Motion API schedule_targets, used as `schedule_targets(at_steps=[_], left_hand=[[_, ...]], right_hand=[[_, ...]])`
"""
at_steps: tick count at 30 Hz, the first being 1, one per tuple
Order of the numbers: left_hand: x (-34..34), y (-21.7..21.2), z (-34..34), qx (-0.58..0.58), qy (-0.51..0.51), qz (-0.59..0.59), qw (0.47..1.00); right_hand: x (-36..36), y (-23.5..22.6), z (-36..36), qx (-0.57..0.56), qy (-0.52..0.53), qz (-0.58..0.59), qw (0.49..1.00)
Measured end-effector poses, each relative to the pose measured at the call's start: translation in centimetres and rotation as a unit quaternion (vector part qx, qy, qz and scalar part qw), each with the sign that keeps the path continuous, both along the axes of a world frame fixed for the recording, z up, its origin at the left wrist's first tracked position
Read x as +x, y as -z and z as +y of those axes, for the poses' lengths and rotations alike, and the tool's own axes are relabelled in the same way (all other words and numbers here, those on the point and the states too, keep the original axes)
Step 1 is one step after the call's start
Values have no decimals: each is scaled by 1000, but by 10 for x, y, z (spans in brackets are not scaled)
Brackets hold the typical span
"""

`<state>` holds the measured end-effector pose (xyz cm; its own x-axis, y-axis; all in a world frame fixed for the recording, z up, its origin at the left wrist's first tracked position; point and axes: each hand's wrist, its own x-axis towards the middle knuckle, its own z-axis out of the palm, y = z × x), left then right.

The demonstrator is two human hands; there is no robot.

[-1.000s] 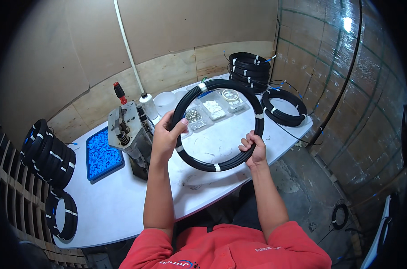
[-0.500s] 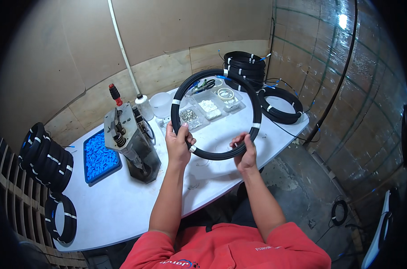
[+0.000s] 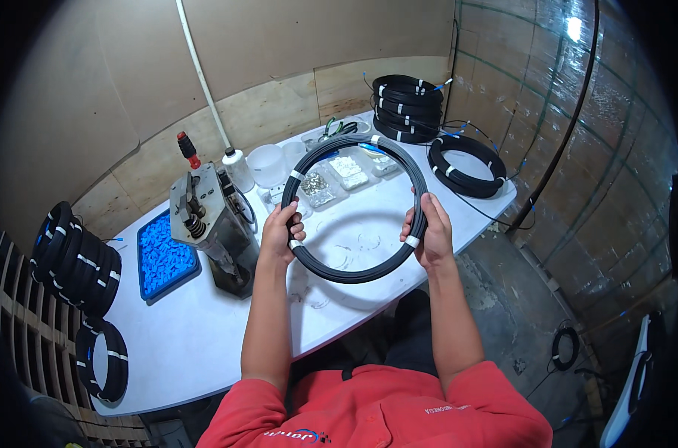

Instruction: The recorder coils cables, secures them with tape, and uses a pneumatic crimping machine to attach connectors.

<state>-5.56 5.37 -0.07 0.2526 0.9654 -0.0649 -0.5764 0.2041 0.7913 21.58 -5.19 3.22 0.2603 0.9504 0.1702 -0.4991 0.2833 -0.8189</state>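
A black cable coil [image 3: 354,149], bound with white tape bands, is held above the white counter [image 3: 204,336] in front of a person in a red shirt. The left hand [image 3: 280,233] grips the coil's left side, fingers [image 3: 290,216] wrapped tight around the bundle; the right hand [image 3: 431,233] clasps the right side beside a tape band, fingers [image 3: 422,213] curled over the strands. Under the ring lie clear trays of small parts [image 3: 331,179]. Left of the hands stands a grey metal press tool [image 3: 208,224] with a red-topped handle, and beside it a blue tray of blue pieces [image 3: 163,254]. A white bottle [image 3: 238,168] and a clear tub [image 3: 268,164] sit behind. More coils are stacked at the far corner [image 3: 407,104], one lies flat near the right edge [image 3: 466,166], and others hang on a rack at left [image 3: 73,257].
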Motion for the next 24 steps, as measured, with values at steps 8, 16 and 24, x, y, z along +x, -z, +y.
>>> schedule_targets(at_steps=[8, 16, 24], left_hand=[[0, -17, -10, 40, -3, -1, 999], [3, -47, -32, 129, -16, 26, 991], [-6, -36, -14, 80, -21, 39, 996]], right_hand=[[10, 13, 15, -45, 7, 43, 998], [17, 42, 36, -91, -23, 102, 990], [5, 27, 20, -106, 4, 89, 990]])
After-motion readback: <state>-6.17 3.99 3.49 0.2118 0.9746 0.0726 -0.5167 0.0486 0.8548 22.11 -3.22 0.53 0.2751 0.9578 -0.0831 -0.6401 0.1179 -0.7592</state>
